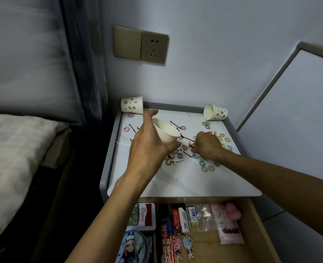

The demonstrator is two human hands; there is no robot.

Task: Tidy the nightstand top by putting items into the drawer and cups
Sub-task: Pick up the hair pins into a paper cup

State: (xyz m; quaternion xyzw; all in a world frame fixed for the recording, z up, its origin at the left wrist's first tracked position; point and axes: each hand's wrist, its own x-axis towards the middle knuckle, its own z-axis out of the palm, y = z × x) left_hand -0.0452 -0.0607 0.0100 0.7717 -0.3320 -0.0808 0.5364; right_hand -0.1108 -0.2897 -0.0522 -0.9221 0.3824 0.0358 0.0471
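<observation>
My left hand (149, 143) grips a white paper cup (166, 130), tilted with its mouth toward the back left, above the middle of the nightstand top (176, 179). My right hand (207, 146) rests on the top with curled fingers that pinch a black hairpin (192, 147). Several small pastel hair ties (204, 164) and black hairpins (176, 124) lie scattered over the white surface. A dotted paper cup (131, 104) stands upside down at the back left corner. Another dotted cup (214, 112) lies on its side at the back right. The drawer (251, 215) below is pulled open.
The drawer holds several packets, boxes, a clear bag and keychain charms (182, 243). A bed (14, 149) stands to the left. The wall behind carries a switch and socket plate (140, 44). A white panel leans at the right.
</observation>
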